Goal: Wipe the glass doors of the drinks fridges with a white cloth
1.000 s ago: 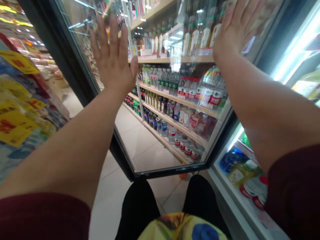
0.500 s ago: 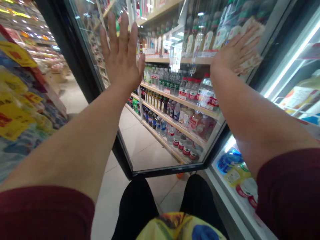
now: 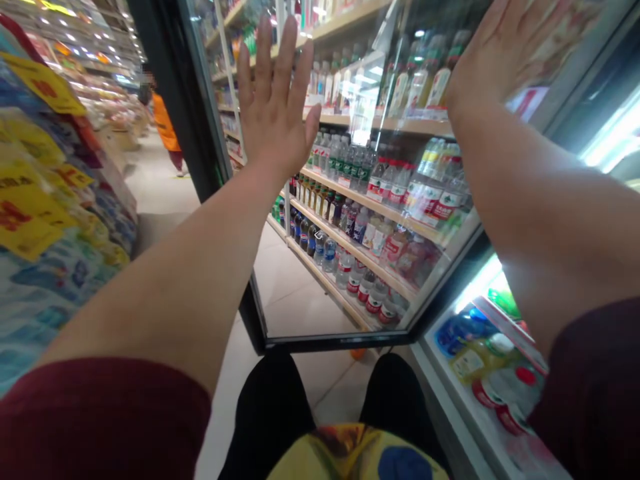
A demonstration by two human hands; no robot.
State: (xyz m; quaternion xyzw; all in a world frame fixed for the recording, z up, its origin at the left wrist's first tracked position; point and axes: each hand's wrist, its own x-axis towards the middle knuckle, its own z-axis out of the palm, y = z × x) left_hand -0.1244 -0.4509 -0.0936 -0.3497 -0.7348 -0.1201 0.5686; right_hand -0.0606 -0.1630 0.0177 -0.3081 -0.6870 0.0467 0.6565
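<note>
A glass cooler door with a black frame stands open in front of me. My left hand lies flat against the upper left of the pane, fingers spread, with nothing in it. High at the right side of the glass, my right hand presses a crumpled pale cloth to the pane. Its fingertips run up to the top edge of the view, and motion blurs the cloth. Through the glass I see shelves of bottled drinks.
To the right, the lit cooler holds bottles behind a low sill. A stacked display with yellow price signs stands at the left. Beyond the door frame, a person in an orange vest is in the aisle. My knees are just below the door.
My right hand and the cloth have moved up and to the right over the glass. My left hand stays flat on the pane while the view has shifted. A person now shows in the aisle.
</note>
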